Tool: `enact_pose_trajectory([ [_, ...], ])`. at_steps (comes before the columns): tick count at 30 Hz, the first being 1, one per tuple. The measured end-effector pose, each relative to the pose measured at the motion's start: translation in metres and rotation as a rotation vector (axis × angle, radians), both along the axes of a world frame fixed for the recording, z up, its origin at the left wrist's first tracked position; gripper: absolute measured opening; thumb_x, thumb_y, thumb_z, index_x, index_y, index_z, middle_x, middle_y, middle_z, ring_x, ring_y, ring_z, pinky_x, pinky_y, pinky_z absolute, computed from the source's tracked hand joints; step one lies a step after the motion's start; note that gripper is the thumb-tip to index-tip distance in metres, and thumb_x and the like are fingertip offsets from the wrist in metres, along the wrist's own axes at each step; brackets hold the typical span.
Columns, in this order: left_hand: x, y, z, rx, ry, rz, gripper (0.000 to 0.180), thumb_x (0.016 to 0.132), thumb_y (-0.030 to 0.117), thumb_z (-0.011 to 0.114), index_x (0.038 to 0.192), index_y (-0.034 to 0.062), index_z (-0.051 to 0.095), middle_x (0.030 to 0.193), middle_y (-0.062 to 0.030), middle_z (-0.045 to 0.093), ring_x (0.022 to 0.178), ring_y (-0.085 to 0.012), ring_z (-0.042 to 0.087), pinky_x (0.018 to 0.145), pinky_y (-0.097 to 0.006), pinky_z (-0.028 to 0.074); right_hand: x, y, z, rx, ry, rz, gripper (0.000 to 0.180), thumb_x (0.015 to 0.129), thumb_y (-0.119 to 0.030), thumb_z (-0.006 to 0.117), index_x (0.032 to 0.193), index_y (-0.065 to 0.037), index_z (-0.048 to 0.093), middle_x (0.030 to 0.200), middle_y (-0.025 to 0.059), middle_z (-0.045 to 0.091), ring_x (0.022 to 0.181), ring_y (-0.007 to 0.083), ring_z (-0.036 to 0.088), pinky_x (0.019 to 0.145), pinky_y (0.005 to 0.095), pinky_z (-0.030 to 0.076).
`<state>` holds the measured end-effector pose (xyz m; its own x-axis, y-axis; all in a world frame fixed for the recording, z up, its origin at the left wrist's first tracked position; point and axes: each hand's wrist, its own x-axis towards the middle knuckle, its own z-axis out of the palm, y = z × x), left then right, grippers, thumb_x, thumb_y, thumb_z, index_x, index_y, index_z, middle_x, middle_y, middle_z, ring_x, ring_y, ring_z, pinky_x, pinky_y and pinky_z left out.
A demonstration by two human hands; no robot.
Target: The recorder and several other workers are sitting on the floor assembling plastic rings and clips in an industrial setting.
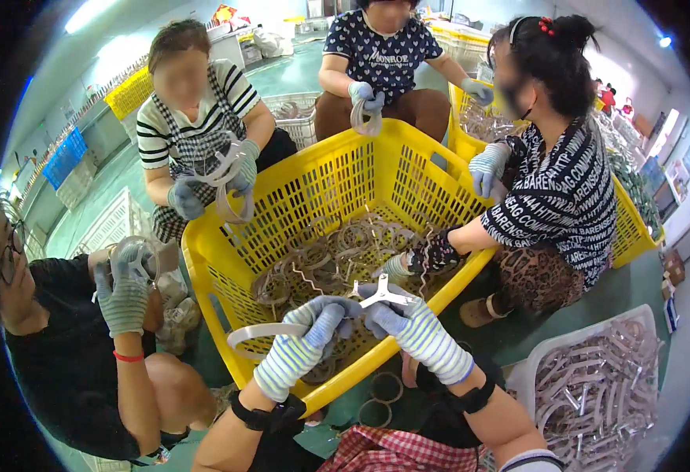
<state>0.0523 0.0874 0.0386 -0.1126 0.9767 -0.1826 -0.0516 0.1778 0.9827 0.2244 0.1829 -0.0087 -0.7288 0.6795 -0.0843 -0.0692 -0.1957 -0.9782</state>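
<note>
Both my hands wear striped work gloves with grey-blue palms and are over the near side of a large yellow basket [345, 376]. My right hand [420, 330] is closed on a white three-armed plastic piece [383, 293], its arms spreading above the fingers. My left hand [307, 338] is closed on a pale grey plastic ring [239, 337] that sticks out to its left. The left fingertips almost meet the right ones; whether they also pinch part of the white piece is hidden. Under my hands, many similar grey rings [325, 263] lie tangled with thin wavy strips.
Co-workers in gloves sit around the basket, one reaching into it from the right [439, 256]. A person at left holds a clear ring [136, 256]. A pale crate [530, 370] of curved parts stands at lower right. Loose rings [386, 388] lie below the basket's near rim.
</note>
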Motion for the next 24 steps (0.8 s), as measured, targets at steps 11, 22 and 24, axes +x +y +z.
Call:
enact_pose_trajectory([
  [11, -0.018, -0.023, -0.004, 0.250, -0.172, 0.279, 0.025, 0.094, 0.030, 0.052, 0.096, 0.0059, 0.060, 0.071, -0.0045, 0.062, 0.043, -0.0043, 0.041, 0.039, -0.018, 0.031, 0.003, -0.003, -0.001, 0.191, -0.066, -0.163, 0.031, 0.090, -0.020, 0.059, 0.114, -0.002, 0.059, 0.087, 0.0007, 0.060, 0.073, 0.0085, 0.053, 0.066, 0.0211, 0.043],
  [22, -0.010, -0.031, -0.002, 0.214, -0.144, 0.432, 0.030, 0.097, 0.027, 0.044, 0.114, 0.0027, 0.051, 0.070, -0.0066, 0.062, 0.047, -0.0047, 0.042, 0.043, -0.017, 0.034, -0.015, -0.015, 0.009, 0.112, -0.079, -0.172, 0.024, 0.089, -0.022, 0.061, 0.103, -0.003, 0.063, 0.070, -0.0039, 0.053, 0.062, 0.0064, 0.049, 0.057, 0.0214, 0.040],
  [24, -0.019, -0.027, -0.007, 0.296, -0.218, 0.456, 0.032, 0.096, 0.029, 0.045, 0.115, 0.0031, 0.051, 0.072, -0.0066, 0.061, 0.047, -0.0055, 0.042, 0.043, -0.019, 0.034, -0.016, -0.013, 0.004, 0.208, -0.038, -0.201, 0.019, 0.088, -0.021, 0.062, 0.097, -0.004, 0.063, 0.071, -0.0029, 0.054, 0.065, 0.0074, 0.051, 0.059, 0.0238, 0.042],
])
